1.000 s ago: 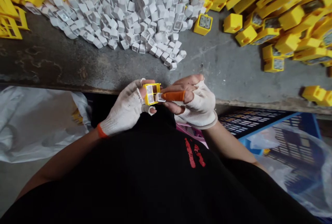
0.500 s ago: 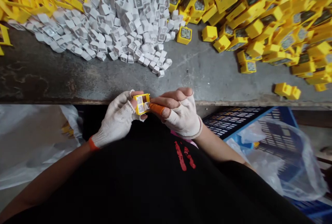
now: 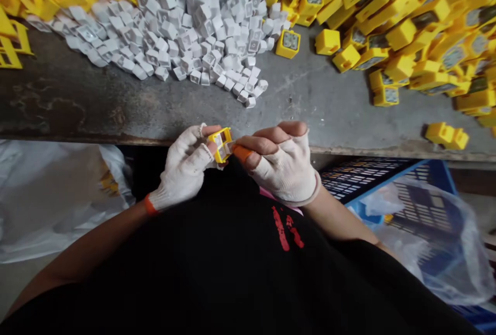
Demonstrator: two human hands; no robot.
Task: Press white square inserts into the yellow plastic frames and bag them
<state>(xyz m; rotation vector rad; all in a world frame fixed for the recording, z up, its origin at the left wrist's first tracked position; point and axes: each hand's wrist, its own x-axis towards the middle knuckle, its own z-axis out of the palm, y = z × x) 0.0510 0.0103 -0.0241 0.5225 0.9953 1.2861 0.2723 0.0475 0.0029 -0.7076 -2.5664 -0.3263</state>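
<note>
Yellow frame (image 3: 220, 160) gripped in left hand (image 3: 183, 165), edge covered, white piece (image 3: 230, 147) pinched by right hand (image 3: 285, 168), mostly hidden

The left hand (image 3: 184, 164), in a fingerless glove, was bent inward, its bare fingertips (image 3: 211, 130) set in a pinch. The right hand (image 3: 289, 164), gloved likewise, was held back upward, fingers curled and directed toward the left; one digit bore an orange cover (image 3: 242, 153). Fingertips of both hands stood near each other. The left forearm (image 3: 96, 237) and right forearm (image 3: 343, 216) converged obliquely before the torso (image 3: 217, 257).
</note>
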